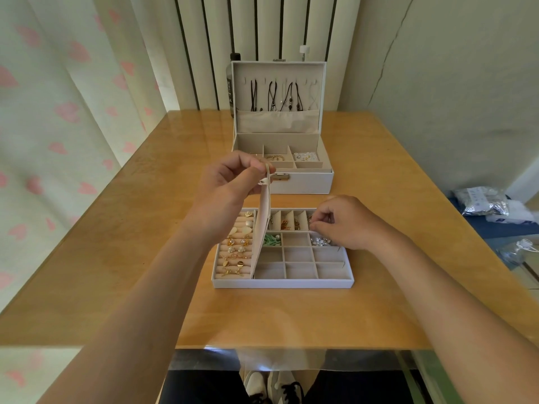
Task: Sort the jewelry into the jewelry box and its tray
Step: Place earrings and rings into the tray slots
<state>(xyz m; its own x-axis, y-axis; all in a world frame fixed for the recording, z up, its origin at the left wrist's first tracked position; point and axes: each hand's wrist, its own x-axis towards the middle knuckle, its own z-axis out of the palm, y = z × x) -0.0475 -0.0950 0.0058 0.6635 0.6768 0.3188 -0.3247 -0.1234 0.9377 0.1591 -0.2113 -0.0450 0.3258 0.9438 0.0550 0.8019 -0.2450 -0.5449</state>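
1. While the left hand (230,182) pinches the small ribbon tab at the top of a stiff, cloth-covered flap (261,228), it holds that flap nearly upright over the tray (280,284). The flap's lower edge sits along the divider beside the ring rolls.
2. The right hand (344,223) has its fingers curled together at the narrow slots in the tray's far right corner. I cannot tell whether a small piece is pinched between them.
3. To do this step well, the flap should probably be held steady and high. The right hand can then lower each piece straight into one slot without snagging its neighbours.
4. The tray is shallow and rectangular, pale and leather-like outside, with a soft beige lining.
   - Padded rolls on its left carry gold and pearl earrings (236,249).
   - In the square cells on its right lie a green piece (269,239) and some silver pieces (319,241).
5. Just behind the tray stands the jewelry box (306,182), open. Dark cord necklaces (280,94) hang in its upright lid above a cloth pocket.
6. Both rest on a glossy, honey-coloured wooden bench (116,258).
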